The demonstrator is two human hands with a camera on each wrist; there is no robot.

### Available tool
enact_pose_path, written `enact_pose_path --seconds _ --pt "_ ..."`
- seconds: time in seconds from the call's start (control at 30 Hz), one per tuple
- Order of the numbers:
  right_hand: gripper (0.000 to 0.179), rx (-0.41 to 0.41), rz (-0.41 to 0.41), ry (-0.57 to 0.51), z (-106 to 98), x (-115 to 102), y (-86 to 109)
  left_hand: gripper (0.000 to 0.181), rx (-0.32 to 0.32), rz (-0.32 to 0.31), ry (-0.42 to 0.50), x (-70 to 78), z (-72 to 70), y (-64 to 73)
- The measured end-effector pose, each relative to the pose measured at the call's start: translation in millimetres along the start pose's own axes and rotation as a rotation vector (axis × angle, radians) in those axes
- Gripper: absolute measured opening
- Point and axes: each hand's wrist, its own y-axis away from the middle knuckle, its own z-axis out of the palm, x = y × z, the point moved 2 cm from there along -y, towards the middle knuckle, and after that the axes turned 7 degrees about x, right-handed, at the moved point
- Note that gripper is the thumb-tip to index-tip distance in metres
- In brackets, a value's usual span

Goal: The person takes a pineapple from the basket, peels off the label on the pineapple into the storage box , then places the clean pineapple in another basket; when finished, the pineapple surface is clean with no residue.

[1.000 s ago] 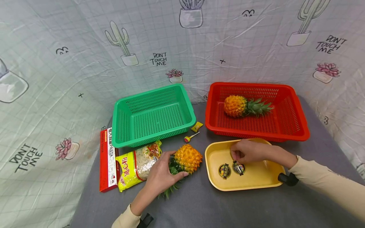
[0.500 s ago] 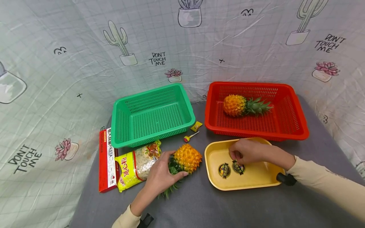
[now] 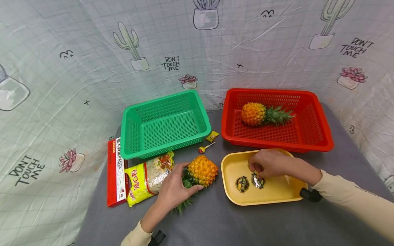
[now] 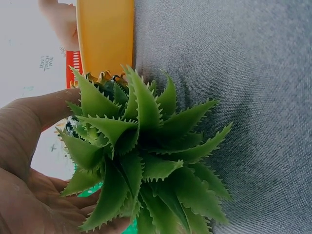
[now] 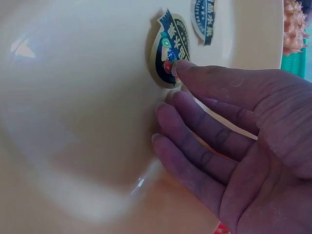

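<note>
My left hand (image 3: 173, 188) holds a small pineapple (image 3: 203, 170) lying on the grey cloth, thumb on one side and fingers on the other, where the fruit meets its leaves. Its spiky green crown (image 4: 146, 136) fills the middle of the left wrist view. Over the yellow tray (image 3: 286, 194), my right hand (image 3: 271, 163) pinches the edge of a round fruit sticker (image 5: 168, 53) between thumb and index finger. That sticker is dark with gold and has a banner across it. A second, similar sticker (image 3: 242, 184) lies flat on the tray floor beside it.
Behind the tray stands a red basket (image 3: 320, 136) with another pineapple (image 3: 253, 114) inside. A green basket (image 3: 166, 128) is at the back left, near a noodle bag (image 3: 150, 177) and a red pasta box (image 3: 117, 172). A lollipop (image 3: 202, 150) and a yellow sweet (image 3: 212, 136) lie between the baskets.
Both hands stay almost in place. The pinched sticker catches more light than half a second ago, its surface slightly tilted. The pineapple has not moved.
</note>
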Motion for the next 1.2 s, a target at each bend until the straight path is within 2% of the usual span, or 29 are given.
enact_pose_path --seconds 0.17,0.33,0.5,0.73,1.03,1.2 --pt "0.028 0.004 -0.002 0.000 -5 -2 -0.8 0.087 -0.001 0.000 0.005 0.3 0.7 -0.3" --pt "0.021 0.013 -0.046 -0.034 -15 -12 -3.5 0.086 0.001 -0.004 0.003 0.7 0.0 0.1" --pt "0.017 0.022 -0.107 -0.070 -26 -33 -8.8 0.086 0.000 -0.004 0.005 0.8 -0.5 0.3" --pt "0.015 0.082 -0.173 -0.056 -41 -65 -20.6 0.087 -0.003 -0.007 0.012 0.6 -0.3 0.4" --pt "0.028 0.225 -0.269 0.023 -40 -93 -43.4 0.086 0.003 -0.004 0.010 -1.3 2.0 1.0" --pt "0.057 0.227 -0.322 0.063 -26 -104 -61.7 0.086 0.000 -0.003 0.010 -2.7 2.2 -0.2"
